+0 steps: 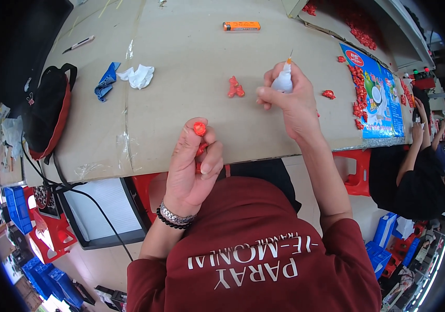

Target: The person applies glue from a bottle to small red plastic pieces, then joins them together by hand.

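Pinched in my left hand [192, 161], near the table's front edge, are small glossy red pieces; a round red piece [199, 128] shows at the fingertips and more red shows between the fingers. My right hand [291, 99] is wrapped round a small white squeeze bottle [283, 81]. Its thin needle tip with an orange base points up and away from me. The two hands are apart. Between them, farther back on the table, lies a small red figure [236, 87]. Another red piece [328, 94] rests to the right of my right hand.
Many red pieces lie on a blue printed sheet [384, 99] at the right. An orange box [241, 26], a knife [78, 44], crumpled white tissue [140, 77], blue cloth [107, 81] and a black-red bag [51, 112] are on the table [181, 57]. Another person works at the far right.
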